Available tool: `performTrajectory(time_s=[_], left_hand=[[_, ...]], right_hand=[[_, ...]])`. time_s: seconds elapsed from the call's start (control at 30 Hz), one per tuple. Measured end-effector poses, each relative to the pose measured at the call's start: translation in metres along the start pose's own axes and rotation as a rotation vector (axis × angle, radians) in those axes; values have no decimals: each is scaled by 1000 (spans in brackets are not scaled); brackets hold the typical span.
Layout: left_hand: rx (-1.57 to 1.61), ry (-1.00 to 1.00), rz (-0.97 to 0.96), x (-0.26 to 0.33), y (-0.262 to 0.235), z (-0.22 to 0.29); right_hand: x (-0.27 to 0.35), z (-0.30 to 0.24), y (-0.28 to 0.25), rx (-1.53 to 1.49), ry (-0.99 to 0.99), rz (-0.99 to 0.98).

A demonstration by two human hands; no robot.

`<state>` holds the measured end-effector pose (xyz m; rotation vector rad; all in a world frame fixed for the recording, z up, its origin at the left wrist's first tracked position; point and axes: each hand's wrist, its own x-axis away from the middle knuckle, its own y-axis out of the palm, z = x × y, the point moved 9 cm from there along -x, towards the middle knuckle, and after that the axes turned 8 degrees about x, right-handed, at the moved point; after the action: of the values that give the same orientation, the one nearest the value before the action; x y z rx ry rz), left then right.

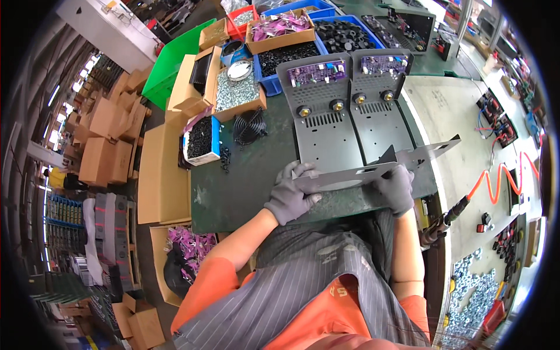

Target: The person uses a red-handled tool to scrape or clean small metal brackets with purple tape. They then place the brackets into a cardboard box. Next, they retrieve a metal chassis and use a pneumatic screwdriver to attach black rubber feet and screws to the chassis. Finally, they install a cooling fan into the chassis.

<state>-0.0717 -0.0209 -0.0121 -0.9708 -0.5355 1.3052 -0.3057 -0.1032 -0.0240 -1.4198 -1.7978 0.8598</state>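
Observation:
My gloved left hand [291, 195] is closed on the left end of a long, thin grey sheet-metal panel [338, 179]. My gloved right hand [398, 189] grips the same panel farther right, beside an upright pointed flap. The panel is tilted up to the right above the near edge of the green-topped bench [233, 201]. Just beyond it lie two L-shaped grey metal brackets side by side, the left bracket [326, 146] and the right bracket [382, 128]. Each has a purple circuit board [318, 72] on its raised back and brass-coloured round fittings [337, 105] below.
Left of the brackets lie a black fan guard [251, 126] and a box of black screws [203, 140]. Behind stand a box of silver screws [233, 93], blue bins of black parts [344, 35] and a green bin [175, 67]. A power screwdriver [443, 224] with a coiled orange hose hangs right.

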Motion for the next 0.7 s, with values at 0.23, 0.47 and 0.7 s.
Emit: performTrajectory(time_s=[0.23,0.47,0.7], left_hand=[[12,23,75,1,-2,2],[-10,-15,68,6,9,-7],[108,-28,58,0,1,12]], right_hand=[[27,-10,-20,120,-138,409],[94,7,-99,-314,-307,470],[189,198,-215,41,351,932]])
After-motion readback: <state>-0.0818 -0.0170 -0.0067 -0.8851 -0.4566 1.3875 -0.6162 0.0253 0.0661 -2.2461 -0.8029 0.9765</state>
